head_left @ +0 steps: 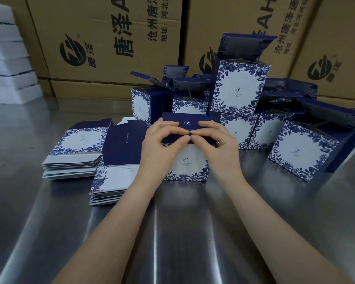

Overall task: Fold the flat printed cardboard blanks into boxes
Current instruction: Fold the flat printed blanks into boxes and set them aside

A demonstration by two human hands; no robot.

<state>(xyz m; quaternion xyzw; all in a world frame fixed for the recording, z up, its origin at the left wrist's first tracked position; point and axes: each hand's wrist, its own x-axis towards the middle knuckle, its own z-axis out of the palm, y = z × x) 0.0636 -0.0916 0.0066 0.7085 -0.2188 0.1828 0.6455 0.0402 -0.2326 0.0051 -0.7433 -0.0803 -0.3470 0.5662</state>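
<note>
The step in hand looks like closing one end of a box (190, 163). It stands upright on the bench (172, 232), right under the two grips, with its white, leaf-printed front facing the person. The left grip (162, 143) and the right grip (217, 145) meet fingertip to fingertip over the box's near top edge. Both are narrow, with thumbs and curled fingers pinching the front edge of the navy lid (186, 119), which lies folded over the top beyond the knuckles.

I judge the next move to be pressing that front edge down and tucking its lip inside the front wall. That calls for even pressure from both sides, so the card slides in without buckling. The finished box would then go with the others.

What is in the box cannot be seen, since the lid and fingers cover the opening. Beyond and to the right of the grips stand the folded boxes (301, 151), some stacked, and several have their top flaps up. Their insides are out of sight from here.

Left of the left grip lie two stacks of flat blanks (76, 152), still to be folded. Closed brown cartons (103, 37) form a wall far beyond.
</note>
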